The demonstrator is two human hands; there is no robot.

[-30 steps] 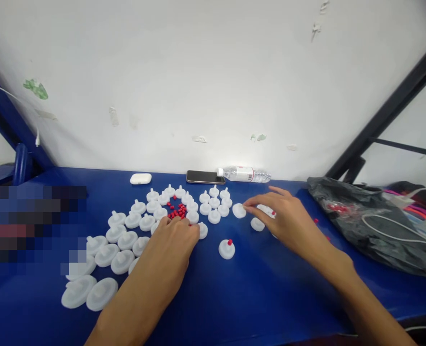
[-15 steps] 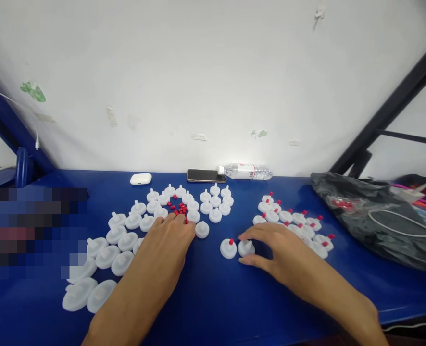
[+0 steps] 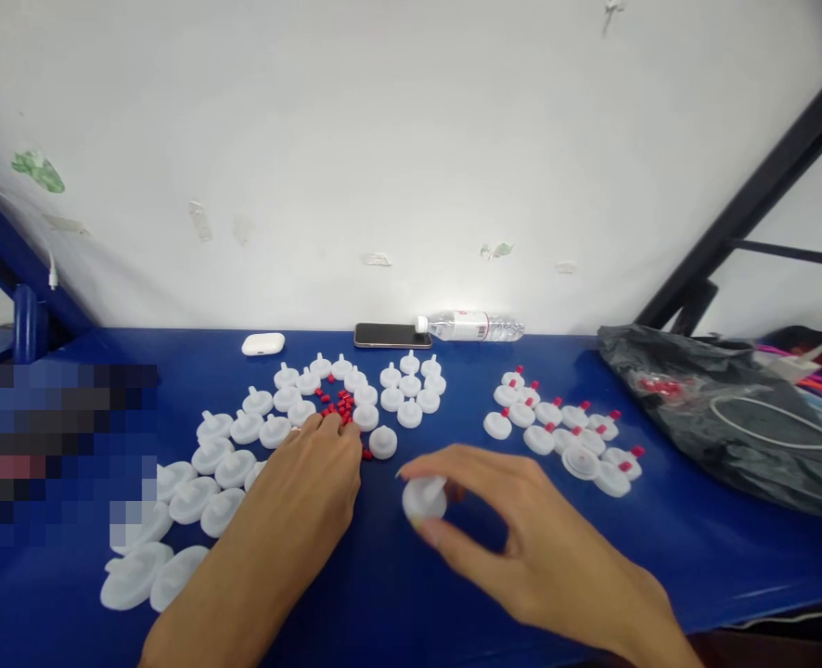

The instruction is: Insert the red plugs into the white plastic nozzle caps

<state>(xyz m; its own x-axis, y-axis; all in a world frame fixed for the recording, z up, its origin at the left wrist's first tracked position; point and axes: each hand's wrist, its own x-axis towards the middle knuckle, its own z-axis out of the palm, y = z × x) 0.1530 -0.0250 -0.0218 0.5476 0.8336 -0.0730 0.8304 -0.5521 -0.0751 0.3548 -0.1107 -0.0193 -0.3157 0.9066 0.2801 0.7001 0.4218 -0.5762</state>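
Between the thumb and fingers of my right hand is a white round cap, near the middle front of the blue table. My left hand rests palm down at the near edge of a pile of small red pieces; its fingertips are hidden among them. White caps with bare nozzles spread to the left, and a smaller group of them sits at the centre back. On the right, several white caps carry red tips. A lone bare cap stands between my hands.
Along the wall lie a white case, a black phone and a clear bottle. A dark plastic bag with a cable on it covers the right side. Something blurred out occupies the left edge.
My right hand has shifted left with the bare cap. The red-tipped cap that stood beside it no longer shows there. My left hand stays by the red pieces; the view has shifted slightly.
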